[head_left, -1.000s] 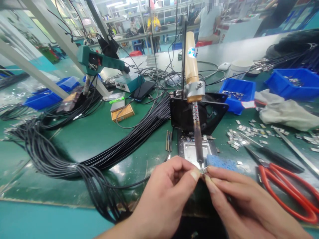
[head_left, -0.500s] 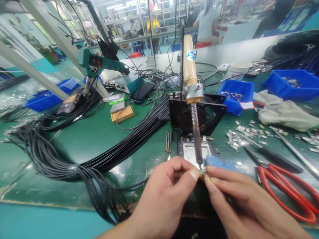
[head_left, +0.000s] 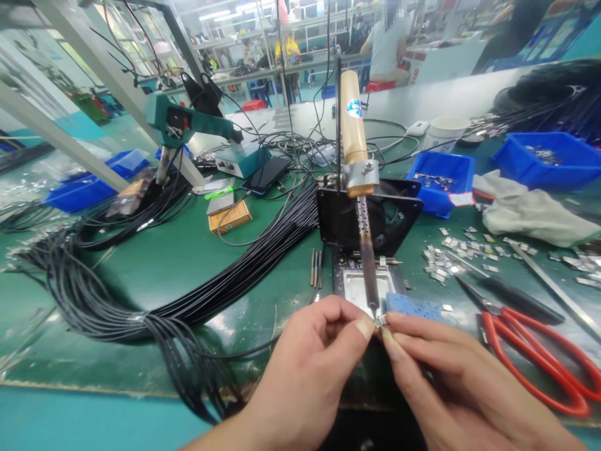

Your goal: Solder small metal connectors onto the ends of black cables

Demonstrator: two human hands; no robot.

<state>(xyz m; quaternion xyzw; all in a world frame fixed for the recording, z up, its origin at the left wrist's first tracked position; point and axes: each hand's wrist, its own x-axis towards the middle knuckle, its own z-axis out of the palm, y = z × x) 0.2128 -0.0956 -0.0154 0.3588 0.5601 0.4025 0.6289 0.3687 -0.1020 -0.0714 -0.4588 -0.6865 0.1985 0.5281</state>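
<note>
A soldering iron (head_left: 354,125) with a wooden handle is clamped on a stand, its tip pointing down between my hands. My left hand (head_left: 323,357) pinches the end of a thin black cable (head_left: 253,352) right at the tip; the cable's end is mostly hidden by the fingers. My right hand (head_left: 441,363) is closed on a small silver metal connector (head_left: 381,319), close against the left fingertips. Behind the fingers lie a metal tray (head_left: 350,289) and a blue sponge (head_left: 413,307). A black fan (head_left: 323,219) stands behind the iron.
Bundled black cables (head_left: 201,300) curve across the left side. Red-handled scissors (head_left: 511,338), a black-handled tool (head_left: 526,300) and scattered metal pieces (head_left: 451,250) lie right. Farther back are blue bins (head_left: 439,197), a cloth glove (head_left: 530,216), a cup (head_left: 446,131) and a green heat gun (head_left: 188,122).
The view has shifted slightly, so most things appear a little farther left. Both hands keep their grips at the iron's tip.
</note>
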